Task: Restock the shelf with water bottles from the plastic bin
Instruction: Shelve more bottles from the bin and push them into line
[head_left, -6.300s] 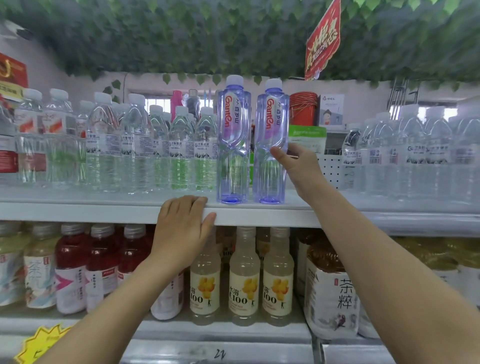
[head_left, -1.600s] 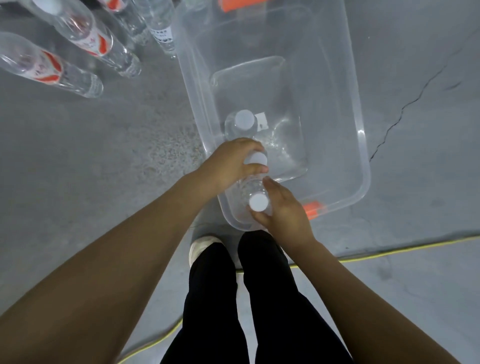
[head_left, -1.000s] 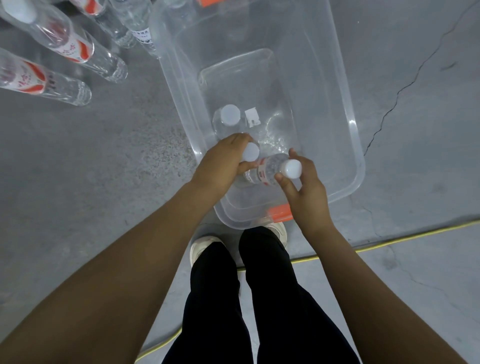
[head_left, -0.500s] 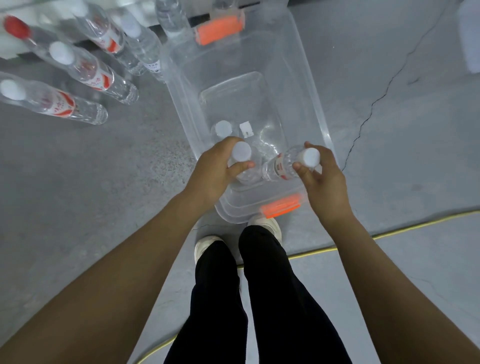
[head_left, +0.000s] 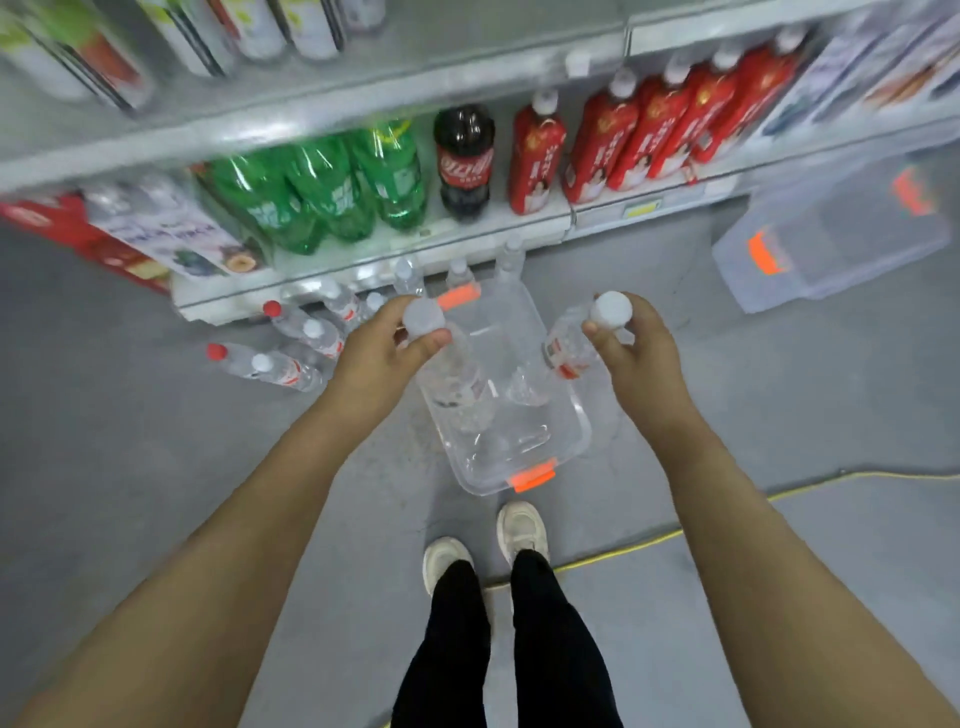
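Grey concrete floor (head_left: 156, 467) fills the lower frame, with a yellow cable (head_left: 831, 480) crossing it at right behind a pair of white shoes (head_left: 522, 527). The clear plastic bin (head_left: 519, 452) with orange latches sits on the floor at centre, just in front of the shoes.

Above the bin, the left hand (head_left: 382, 345) has its fingers clenched round the neck of one water bottle (head_left: 457, 384), and the right hand (head_left: 639, 353) grips a second water bottle (head_left: 566, 348) just under its white cap. Both bottles hang tilted over the bin.

Across the top runs a white shelf (head_left: 467, 234) holding green bottles (head_left: 332, 192), a cola bottle (head_left: 464, 161) and red bottles (head_left: 628, 135). Loose bottles (head_left: 291, 364) lie on the floor at centre left, by the shelf's foot. Another clear bin (head_left: 831, 239) sits at upper right.
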